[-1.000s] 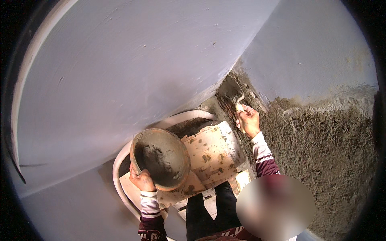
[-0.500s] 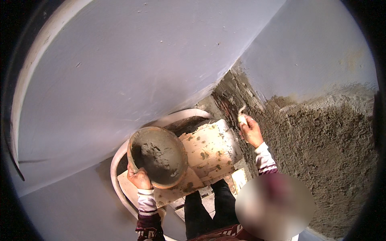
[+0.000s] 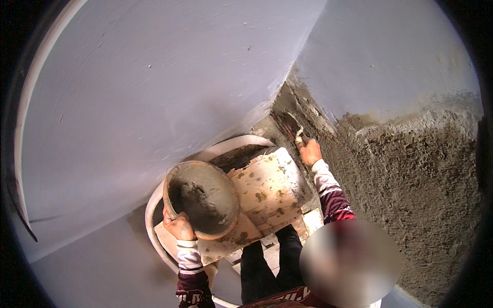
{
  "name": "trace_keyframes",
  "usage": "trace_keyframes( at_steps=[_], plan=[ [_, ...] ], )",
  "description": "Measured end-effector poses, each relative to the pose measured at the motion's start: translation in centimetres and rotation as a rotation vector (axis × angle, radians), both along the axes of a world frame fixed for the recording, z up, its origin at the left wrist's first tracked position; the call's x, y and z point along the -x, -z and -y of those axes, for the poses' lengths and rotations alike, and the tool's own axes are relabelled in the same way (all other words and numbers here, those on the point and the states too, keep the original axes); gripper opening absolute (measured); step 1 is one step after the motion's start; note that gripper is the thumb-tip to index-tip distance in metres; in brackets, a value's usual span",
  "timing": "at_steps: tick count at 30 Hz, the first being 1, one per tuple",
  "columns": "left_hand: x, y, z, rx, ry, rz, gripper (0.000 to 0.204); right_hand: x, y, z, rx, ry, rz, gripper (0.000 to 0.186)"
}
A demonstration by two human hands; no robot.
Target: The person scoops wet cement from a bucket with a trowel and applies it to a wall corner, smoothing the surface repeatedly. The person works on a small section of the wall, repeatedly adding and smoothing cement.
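My left hand (image 3: 178, 227) is closed on the near-left rim of a round, mortar-smeared pan (image 3: 229, 197). Grey wet mortar (image 3: 192, 201) lies inside the pan, which rests tilted over a splattered board. Farther right, my right hand (image 3: 310, 152) wraps the handle of a trowel (image 3: 299, 132) with a curved pale neck. The trowel reaches into the corner, by the strip of rough mortar (image 3: 308, 109) on the right wall. Its blade is thin and hard to make out from here.
The pale board (image 3: 269, 192) under the pan is spotted with mortar. A curved white rail (image 3: 150, 220) runs around its left and back. A smooth grey wall (image 3: 169, 92) rises at the left; rough plaster (image 3: 411, 190) covers the lower right wall. A blurred patch hides the lower right.
My right hand has moved farther away and slightly left with the trowel, deeper toward the corner. My left hand keeps its hold on the pan; the mortar inside looks lower and darker in the middle.
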State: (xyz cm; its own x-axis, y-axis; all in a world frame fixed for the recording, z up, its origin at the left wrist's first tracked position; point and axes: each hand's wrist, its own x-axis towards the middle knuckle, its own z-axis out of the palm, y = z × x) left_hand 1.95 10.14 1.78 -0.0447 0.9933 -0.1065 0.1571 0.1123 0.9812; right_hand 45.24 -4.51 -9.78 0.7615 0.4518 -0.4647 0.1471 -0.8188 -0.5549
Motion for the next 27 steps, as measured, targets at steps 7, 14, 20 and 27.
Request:
trace_keyframes(
  at_steps=[7,14,20,27],
  plan=[
    [-0.2,0.7,0.4,-0.001,-0.006,0.025,0.062,0.2,-3.8,2.1,-0.278,0.048,0.028,0.039],
    [0.6,-0.2,0.4,0.049,-0.01,-0.029,0.061,3.4,-2.6,1.6,-0.048,-0.111,-0.05,0.041],
    [-1.6,-0.5,0.8,-0.023,0.002,-0.018,0.06,-1.9,5.3,-2.9,0.171,-0.132,0.067,0.033],
    [0.6,0.7,0.6,0.02,0.008,-0.033,0.058,0.2,-0.3,-2.2,-0.222,0.023,0.079,0.04]
  ],
)
